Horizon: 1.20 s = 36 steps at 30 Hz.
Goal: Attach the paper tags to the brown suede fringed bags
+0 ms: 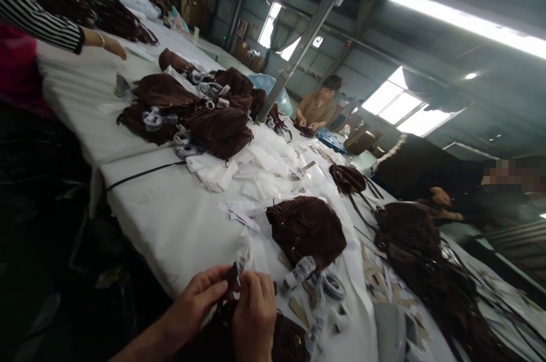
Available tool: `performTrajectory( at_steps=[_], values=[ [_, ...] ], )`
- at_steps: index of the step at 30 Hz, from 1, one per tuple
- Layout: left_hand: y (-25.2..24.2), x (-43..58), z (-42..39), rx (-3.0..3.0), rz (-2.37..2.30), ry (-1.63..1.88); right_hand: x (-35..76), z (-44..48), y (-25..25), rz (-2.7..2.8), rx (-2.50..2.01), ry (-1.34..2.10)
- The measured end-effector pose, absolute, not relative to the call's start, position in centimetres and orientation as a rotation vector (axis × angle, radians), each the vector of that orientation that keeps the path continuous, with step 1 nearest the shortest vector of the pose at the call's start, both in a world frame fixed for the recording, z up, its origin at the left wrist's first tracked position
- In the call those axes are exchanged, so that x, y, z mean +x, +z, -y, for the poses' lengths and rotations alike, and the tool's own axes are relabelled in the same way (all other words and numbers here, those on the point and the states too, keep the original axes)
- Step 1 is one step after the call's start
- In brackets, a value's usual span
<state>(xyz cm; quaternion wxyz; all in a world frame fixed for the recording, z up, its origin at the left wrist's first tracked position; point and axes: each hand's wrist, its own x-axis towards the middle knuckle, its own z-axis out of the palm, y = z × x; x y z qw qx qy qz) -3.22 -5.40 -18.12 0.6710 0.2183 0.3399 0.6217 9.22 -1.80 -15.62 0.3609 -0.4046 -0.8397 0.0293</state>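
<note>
Low in the view, my left hand point(198, 296) pinches the end of a dark brown strap point(232, 277) between thumb and fingers. My right hand point(256, 308) is closed at the same piece, close beside the left; its fingertips are partly hidden. Crumpled clear plastic film point(244, 251) sticks up just beyond the fingers. Beneath my hands lies a dark brown bag point(292, 339), mostly cut off by the lower edge. A second brown bag point(309, 231) rests on the white-covered table ahead, with plastic-wrapped straps point(301, 272) and a coiled strap point(333, 286) beside it.
Several brown bags point(217, 129) are heaped farther back, near loose white paper point(264, 163). A slanting metal post point(309, 38) rises behind them. A co-worker's striped sleeve point(38, 12) reaches in from the left. Another person point(318, 106) works beyond, and more bags point(409, 225) line the right.
</note>
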Motion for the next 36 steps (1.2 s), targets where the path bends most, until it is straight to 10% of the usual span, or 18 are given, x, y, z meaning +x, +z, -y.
performTrajectory(
  at_steps=[11, 22, 36],
  values=[
    [-18.5, -3.6, 5.2, 1.233, -1.333, 1.271, 8.9, 2.8, -15.8, 2.362, -0.89, -0.047],
    [-19.7, -3.8, 5.7, 0.237, -0.575, 1.328, 9.0, 2.5, -17.4, 1.96, -1.212, 0.457],
    [-20.0, -2.6, 4.1, 0.626, -1.126, 1.451, 8.8, 2.7, -18.2, 2.159, -1.06, 0.185]
  ],
)
